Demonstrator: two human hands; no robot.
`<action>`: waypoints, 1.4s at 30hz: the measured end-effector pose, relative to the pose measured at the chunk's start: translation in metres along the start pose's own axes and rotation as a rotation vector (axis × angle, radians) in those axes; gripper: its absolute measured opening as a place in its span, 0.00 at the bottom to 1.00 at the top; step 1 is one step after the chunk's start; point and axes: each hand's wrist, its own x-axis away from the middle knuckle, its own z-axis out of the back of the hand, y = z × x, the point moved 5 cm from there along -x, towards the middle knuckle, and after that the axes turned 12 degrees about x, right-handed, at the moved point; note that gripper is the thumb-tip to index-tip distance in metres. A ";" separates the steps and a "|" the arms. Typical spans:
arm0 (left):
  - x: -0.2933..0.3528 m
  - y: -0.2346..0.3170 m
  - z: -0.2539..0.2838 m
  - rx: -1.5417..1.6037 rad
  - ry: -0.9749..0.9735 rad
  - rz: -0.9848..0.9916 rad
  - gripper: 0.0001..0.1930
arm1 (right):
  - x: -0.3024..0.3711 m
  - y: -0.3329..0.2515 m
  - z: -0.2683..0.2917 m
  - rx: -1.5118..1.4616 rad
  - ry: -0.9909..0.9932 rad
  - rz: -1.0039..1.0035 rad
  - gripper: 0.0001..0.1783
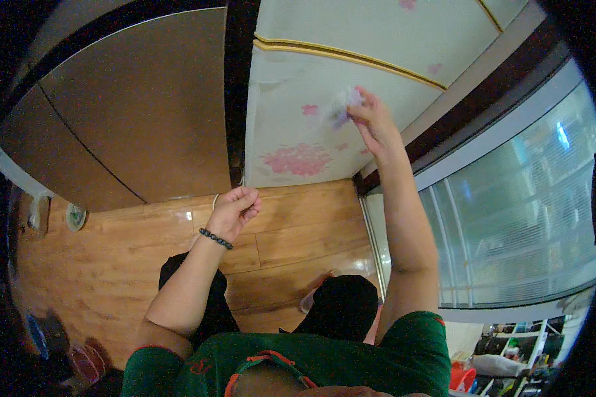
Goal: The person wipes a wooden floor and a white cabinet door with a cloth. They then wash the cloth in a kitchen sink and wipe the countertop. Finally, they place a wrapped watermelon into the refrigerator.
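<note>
1 crumpled, whitish cloth (343, 106), blurred and lilac-tinged, is pinched in the right hand (375, 122) at 1 white, pink-flowered panel (278, 86). The left hand (234, 210) is loosely curled, with nothing seen held; 1 beaded bracelet (216, 239) is worn.

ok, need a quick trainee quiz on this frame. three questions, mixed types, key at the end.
1. Multiple choice: what holds the crumpled whitish wad?
a) the left hand
b) the right hand
c) neither hand

2. True or false: the dark beaded bracelet is worn on the left wrist.

3. Fill in: the flower prints on the white panel are ____ in colour.

Key: 1. b; 2. true; 3. pink.
</note>
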 end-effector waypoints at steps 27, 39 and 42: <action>0.005 -0.007 -0.004 -0.061 0.059 0.031 0.05 | -0.055 0.063 0.227 -0.206 0.805 0.161 0.18; 0.004 -0.002 -0.010 -0.108 0.066 0.036 0.04 | -0.046 0.030 -0.002 0.900 1.045 0.686 0.14; 0.001 -0.005 -0.004 -0.093 0.035 0.007 0.04 | -0.040 0.049 -0.072 0.868 0.595 0.880 0.13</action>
